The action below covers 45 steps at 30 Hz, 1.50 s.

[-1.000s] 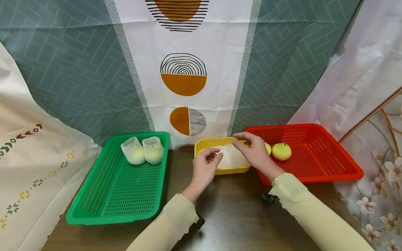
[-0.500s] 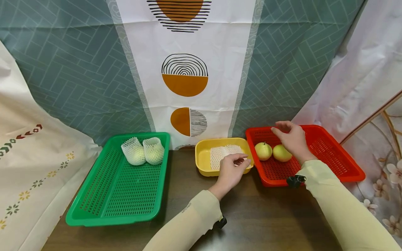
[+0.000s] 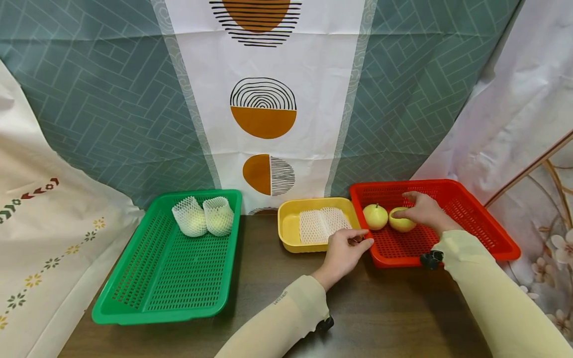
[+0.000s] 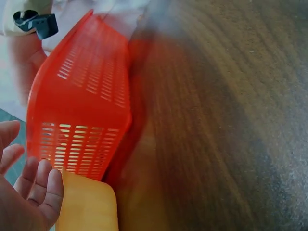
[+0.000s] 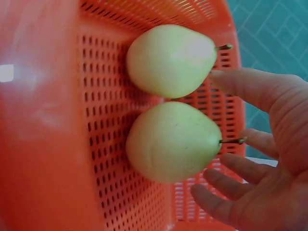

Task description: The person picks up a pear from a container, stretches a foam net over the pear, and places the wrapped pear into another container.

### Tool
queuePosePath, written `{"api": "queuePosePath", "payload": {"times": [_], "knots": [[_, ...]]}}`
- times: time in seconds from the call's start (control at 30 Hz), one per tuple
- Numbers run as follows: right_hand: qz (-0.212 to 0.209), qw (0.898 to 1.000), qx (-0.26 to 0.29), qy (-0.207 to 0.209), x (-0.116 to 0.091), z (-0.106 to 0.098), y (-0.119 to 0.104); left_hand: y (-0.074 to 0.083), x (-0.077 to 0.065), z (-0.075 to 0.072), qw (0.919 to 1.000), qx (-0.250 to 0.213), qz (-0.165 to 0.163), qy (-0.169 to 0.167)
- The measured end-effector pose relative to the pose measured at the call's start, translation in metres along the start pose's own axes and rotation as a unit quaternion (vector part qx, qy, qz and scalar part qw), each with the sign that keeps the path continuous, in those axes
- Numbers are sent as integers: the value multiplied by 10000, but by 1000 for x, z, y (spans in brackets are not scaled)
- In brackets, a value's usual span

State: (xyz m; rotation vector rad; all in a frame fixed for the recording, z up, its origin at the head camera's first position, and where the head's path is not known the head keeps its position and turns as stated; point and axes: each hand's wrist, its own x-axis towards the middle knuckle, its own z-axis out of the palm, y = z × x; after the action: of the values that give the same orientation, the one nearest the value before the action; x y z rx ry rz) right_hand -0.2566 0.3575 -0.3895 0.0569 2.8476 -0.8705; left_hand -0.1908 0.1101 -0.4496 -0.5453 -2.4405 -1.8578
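Observation:
Two yellow-green pears lie side by side in the red basket (image 3: 447,248). My right hand (image 3: 425,211) reaches over the right-hand pear (image 3: 401,224), with thumb and fingers spread around its stem end; the right wrist view shows gaps between them and this pear (image 5: 173,142). To its left sits the other pear (image 3: 375,217). My left hand (image 3: 343,252), fingers loosely bent and holding nothing, hovers by the near corner between the yellow basket (image 3: 297,245) and the red one. White foam nets (image 3: 322,224) lie flat in the yellow basket.
A green basket (image 3: 188,283) stands on the left, with two net-wrapped pears (image 3: 206,219) at its far end. All the baskets rest on a brown wooden table (image 3: 358,303). A patterned curtain (image 3: 286,124) hangs close behind them.
My right hand has moved right from above the yellow basket, then down to the right-hand pear. My left hand has shifted right, from the yellow basket to the red basket's near-left corner.

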Motion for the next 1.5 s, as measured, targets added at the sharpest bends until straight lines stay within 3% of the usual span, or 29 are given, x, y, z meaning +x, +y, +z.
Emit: {"api": "queuePosePath", "payload": {"times": [0.3,0.63,0.9,1.5], "knots": [[-20,9980,-564,-295,4,1,3,-4,-1,5,9996,-191,-130,-168],[343,9944,-782,-617,6,1,-1,-5,0,4,9996,-96,-190,-184],[269,9935,-944,-579,3,4,-5,-6,0,3,9995,-101,-254,-173],[438,9915,-691,-1009,-1,20,-9,-13,1,3,9994,-105,-290,-134]]}}
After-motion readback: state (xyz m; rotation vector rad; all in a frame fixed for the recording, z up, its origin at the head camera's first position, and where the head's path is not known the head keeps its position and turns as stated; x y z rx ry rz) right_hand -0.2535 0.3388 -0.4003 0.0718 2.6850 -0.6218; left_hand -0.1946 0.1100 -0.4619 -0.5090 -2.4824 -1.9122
